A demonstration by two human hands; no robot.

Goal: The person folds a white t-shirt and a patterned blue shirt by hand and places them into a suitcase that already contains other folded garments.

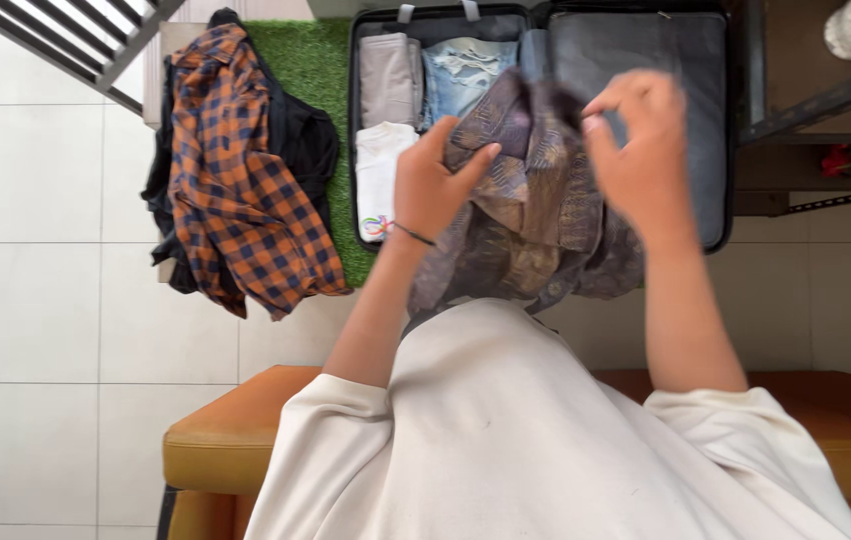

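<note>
We hold the patterned shirt (536, 200) up over the open suitcase (716, 130). Our left hand (433, 185) has its grip clamped on the shirt's left side. Our right hand (641, 140) pinches its top right edge. The shirt hangs down between both hands.

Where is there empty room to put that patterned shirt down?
The suitcase's dark right half, behind the right hand, looks bare. White floor tiles left of the orange checked shirt are free too. The left half is crowded with folded clothes.
</note>
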